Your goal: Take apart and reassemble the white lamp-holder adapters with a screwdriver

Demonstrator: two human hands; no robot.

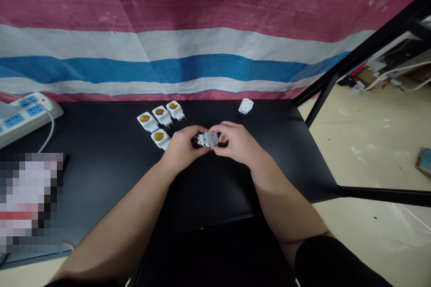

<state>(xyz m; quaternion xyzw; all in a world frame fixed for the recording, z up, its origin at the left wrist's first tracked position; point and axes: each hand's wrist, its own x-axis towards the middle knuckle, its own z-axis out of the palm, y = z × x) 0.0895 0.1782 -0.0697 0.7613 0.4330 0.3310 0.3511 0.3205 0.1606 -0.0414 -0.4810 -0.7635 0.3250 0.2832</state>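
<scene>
Between my two hands, just above the black table, is a white plug-in lamp socket (211, 138), its back with small dark holes facing up and its metal prongs pointing left. My left hand (183, 147) is closed on the prong end, and my right hand (234, 141) pinches the other end. Left of my hands, several like sockets with gold-coloured threaded openings lie face up, such as a lamp socket (160, 136) partly hidden by my left hand. Further back on the right lies one more white socket (246, 106), turned with its holes up.
The black table (286, 143) has a black metal frame (323, 94) at its right end. A white power strip (30, 114) with blue outlets and a cable lies at the left. A pixelated object (28, 202) is nearer me. Striped sheeting (202, 67) hangs behind.
</scene>
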